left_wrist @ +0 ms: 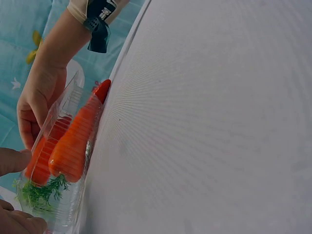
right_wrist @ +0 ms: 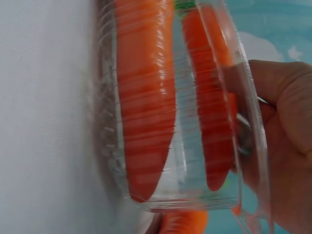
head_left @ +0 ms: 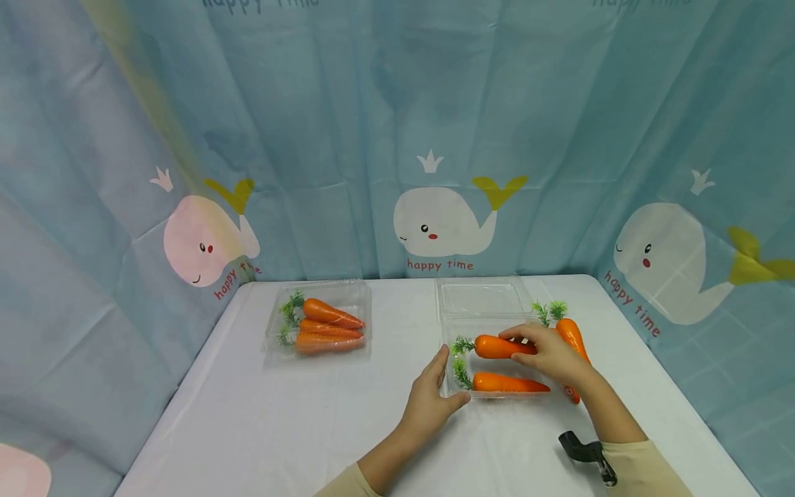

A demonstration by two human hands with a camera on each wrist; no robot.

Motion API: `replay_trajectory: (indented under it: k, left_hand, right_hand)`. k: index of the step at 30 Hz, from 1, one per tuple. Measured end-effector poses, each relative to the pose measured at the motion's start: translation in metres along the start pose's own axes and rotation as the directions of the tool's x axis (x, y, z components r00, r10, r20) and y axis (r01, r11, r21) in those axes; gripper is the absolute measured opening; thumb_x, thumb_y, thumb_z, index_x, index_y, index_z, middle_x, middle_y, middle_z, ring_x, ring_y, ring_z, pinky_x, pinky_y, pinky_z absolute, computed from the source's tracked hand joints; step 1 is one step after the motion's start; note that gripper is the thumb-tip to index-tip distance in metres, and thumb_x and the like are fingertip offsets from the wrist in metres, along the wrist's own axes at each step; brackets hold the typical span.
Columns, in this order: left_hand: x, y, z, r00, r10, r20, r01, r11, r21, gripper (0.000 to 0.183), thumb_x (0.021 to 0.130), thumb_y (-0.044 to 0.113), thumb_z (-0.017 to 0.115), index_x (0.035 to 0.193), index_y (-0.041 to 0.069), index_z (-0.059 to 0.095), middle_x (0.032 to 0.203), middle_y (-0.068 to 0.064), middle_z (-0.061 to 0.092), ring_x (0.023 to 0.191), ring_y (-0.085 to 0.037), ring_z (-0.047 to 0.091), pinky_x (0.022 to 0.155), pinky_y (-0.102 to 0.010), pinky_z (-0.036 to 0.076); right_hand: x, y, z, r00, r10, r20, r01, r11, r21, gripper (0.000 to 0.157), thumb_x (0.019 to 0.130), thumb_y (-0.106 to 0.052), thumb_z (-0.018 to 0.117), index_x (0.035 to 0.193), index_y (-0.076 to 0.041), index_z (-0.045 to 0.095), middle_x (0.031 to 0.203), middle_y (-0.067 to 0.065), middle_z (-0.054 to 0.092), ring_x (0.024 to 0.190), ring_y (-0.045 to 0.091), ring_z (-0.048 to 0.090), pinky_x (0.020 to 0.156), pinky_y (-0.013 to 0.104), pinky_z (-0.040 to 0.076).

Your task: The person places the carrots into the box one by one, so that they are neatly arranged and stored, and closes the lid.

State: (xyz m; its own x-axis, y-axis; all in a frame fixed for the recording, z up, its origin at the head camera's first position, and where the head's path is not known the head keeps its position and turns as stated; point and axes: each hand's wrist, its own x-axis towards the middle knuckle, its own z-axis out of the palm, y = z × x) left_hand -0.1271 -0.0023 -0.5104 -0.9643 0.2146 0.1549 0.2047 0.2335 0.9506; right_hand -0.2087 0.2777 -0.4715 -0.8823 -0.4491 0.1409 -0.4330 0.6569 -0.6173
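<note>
A clear plastic box (head_left: 509,395) lies with its hinged lid (head_left: 487,298) folded back behind it. Inside is an orange toy carrot (head_left: 503,382) with a green top, along the front wall. Behind that one, my right hand (head_left: 553,355) holds a second carrot (head_left: 493,346) between thumb and fingers, over or in the box; the right wrist view shows it through the clear wall. My left hand (head_left: 425,404) grips the box's front left corner, thumb at the front rim and fingers along the left end.
Further carrots (head_left: 571,334) lie right of the box, partly hidden by the right hand and forearm. At the table's left, a lidded clear box (head_left: 368,310) contains several carrots (head_left: 329,330). A whale-print curtain (head_left: 348,228) hangs round the white table (head_left: 248,428).
</note>
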Motion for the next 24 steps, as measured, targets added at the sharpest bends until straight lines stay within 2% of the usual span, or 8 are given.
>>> replay_trajectory:
  k: [10,16,24]
  left_hand:
    - [0.000,-0.001,0.000,1.000,0.000,-0.002,0.000,1.000,0.014,0.094,0.084,0.007,0.083,0.160,0.001,0.029,0.167,-0.013,0.027,0.154,-0.024,0.028,0.121,-0.036,0.031]
    - [0.000,0.001,0.000,1.000,-0.011,-0.001,0.011,1.000,0.006,0.093,0.085,0.007,0.082,0.161,0.004,0.028,0.168,-0.011,0.027,0.154,-0.023,0.028,0.120,-0.036,0.031]
    - [0.000,0.002,-0.001,1.000,-0.010,0.001,0.010,1.000,-0.005,0.094,0.084,0.006,0.082,0.161,0.001,0.027,0.168,-0.012,0.026,0.154,-0.022,0.027,0.121,-0.035,0.029]
  right_hand:
    - [0.000,0.002,0.009,0.997,0.017,0.082,-0.018,1.000,0.007,0.038,0.091,-0.008,0.076,0.124,-0.025,0.072,0.120,-0.005,0.069,0.104,0.018,0.060,0.089,0.034,0.056]
    - [0.001,0.002,0.010,0.992,0.033,0.125,-0.036,0.999,0.017,0.036,0.091,-0.011,0.076,0.123,-0.026,0.071,0.116,-0.006,0.068,0.100,0.018,0.059,0.085,0.031,0.055]
    - [0.004,0.005,0.013,0.985,0.018,0.169,-0.019,1.000,0.005,0.035,0.091,-0.010,0.077,0.124,-0.020,0.071,0.108,-0.006,0.069,0.092,0.014,0.059,0.080,0.026,0.055]
